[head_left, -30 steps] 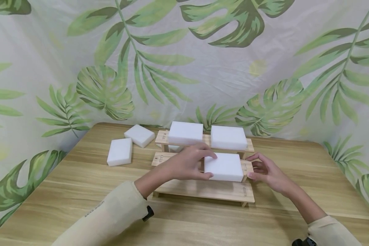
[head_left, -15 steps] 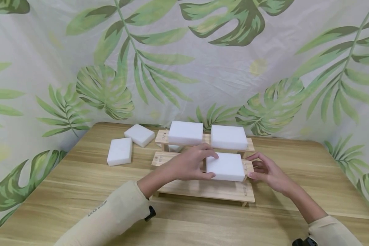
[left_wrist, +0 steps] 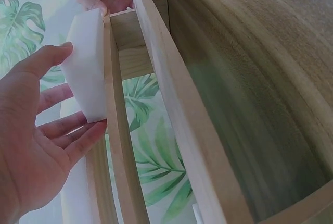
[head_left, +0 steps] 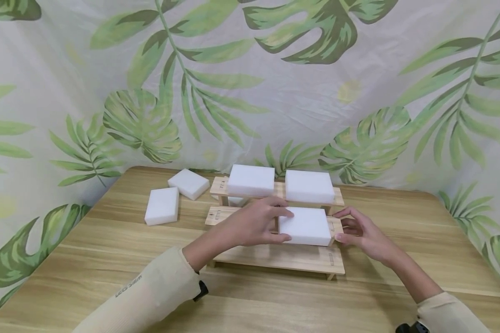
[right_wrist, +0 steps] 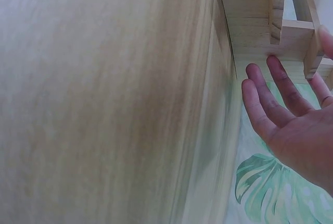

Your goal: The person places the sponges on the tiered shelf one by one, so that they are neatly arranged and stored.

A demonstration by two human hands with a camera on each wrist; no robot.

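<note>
A white foam block (head_left: 305, 225) lies flat on the middle shelf of a three-step wooden stand (head_left: 279, 257), towards its right end. My left hand (head_left: 256, 223) grips the block's left end, thumb at the front edge and fingers on the top and back. The left wrist view shows the left hand (left_wrist: 39, 135) with its fingertips against the block (left_wrist: 86, 65). At the right end of the middle shelf, my right hand (head_left: 364, 236) pinches the wood between thumb and index finger. In the right wrist view the other fingers of the right hand (right_wrist: 296, 114) extend below the stand (right_wrist: 260, 36).
Two more white foam blocks, a left one (head_left: 251, 179) and a right one (head_left: 309, 186), sit on the top shelf. To the left, a front block (head_left: 162, 205) and a rear block (head_left: 189, 183) lie on the wooden table (head_left: 121, 249). A leaf-print curtain (head_left: 216, 106) hangs behind.
The block under my left hand has shifted very slightly to the right along the middle shelf. My right hand stays at the shelf's end.
</note>
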